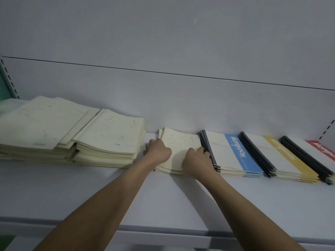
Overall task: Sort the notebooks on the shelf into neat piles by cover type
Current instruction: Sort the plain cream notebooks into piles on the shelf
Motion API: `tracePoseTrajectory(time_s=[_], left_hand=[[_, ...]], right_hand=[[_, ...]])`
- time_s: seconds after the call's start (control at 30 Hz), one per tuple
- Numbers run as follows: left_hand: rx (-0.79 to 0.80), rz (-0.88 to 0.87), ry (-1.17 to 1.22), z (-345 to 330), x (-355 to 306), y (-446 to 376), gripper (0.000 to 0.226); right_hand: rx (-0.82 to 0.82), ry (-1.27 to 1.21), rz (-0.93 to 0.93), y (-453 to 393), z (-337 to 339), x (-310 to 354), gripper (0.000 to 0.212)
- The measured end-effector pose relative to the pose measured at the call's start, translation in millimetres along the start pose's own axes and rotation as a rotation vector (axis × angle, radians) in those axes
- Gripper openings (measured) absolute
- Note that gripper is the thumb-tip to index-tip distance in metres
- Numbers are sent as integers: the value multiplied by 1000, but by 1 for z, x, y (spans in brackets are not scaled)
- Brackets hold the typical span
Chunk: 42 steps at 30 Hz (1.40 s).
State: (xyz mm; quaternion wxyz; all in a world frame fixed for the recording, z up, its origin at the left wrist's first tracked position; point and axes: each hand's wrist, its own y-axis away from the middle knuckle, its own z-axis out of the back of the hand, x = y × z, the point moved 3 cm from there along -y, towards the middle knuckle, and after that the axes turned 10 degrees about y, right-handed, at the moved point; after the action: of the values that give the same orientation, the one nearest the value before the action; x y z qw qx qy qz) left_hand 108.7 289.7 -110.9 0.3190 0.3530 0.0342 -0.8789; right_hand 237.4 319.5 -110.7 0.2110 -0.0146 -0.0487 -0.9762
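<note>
A person's left hand and right hand clamp the two sides of a small cream notebook pile on the shelf, fingers curled round its edges; it sits between taller cream stacks and the blue-banded pile; uneven squeezing could fan the slippery covers sideways.

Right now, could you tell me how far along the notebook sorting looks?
Done: the blue-banded pile, yellow-banded pile and red-banded pile lie squared in a row. In hand: the left hand and right hand grip the small cream pile, apparently squaring it. Left: the two big cream stacks on the left look ragged and overlapping.
</note>
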Motion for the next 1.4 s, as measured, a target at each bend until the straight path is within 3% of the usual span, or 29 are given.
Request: tracePoseTrajectory(time_s=[0.17,0.23,0.33,0.43,0.67,0.87,1.03,1.1,1.2,1.33,1.4], left_hand=[[90,-44,-98,10,-6,12,71],[99,-143,-112,26,-10,17,67],[46,-302,-42,69,-14,26,39],[-37,-366,-17,122,-7,38,49],[-233,-269,-115,209,73,47,47],[-271,-263,-212,228,126,57,47],[-257,-329,-293,230,148,57,47],[-261,-376,-360,225,153,57,46],[-287,-408,-400,222,156,55,46],[-330,-416,-192,227,144,59,44],[-340,-437,4,230,133,67,36]], right_hand=[[-13,170,28,5,3,2,42],[-35,249,59,9,14,2,41],[-220,286,158,21,42,19,28],[-385,189,318,32,67,52,25],[-233,57,576,51,68,153,60],[-95,48,585,40,36,210,99],[-217,184,563,47,20,213,114],[-357,227,564,61,9,207,103],[-520,214,588,74,-4,200,60],[-482,143,631,78,12,195,54],[-418,-96,560,76,31,191,46]])
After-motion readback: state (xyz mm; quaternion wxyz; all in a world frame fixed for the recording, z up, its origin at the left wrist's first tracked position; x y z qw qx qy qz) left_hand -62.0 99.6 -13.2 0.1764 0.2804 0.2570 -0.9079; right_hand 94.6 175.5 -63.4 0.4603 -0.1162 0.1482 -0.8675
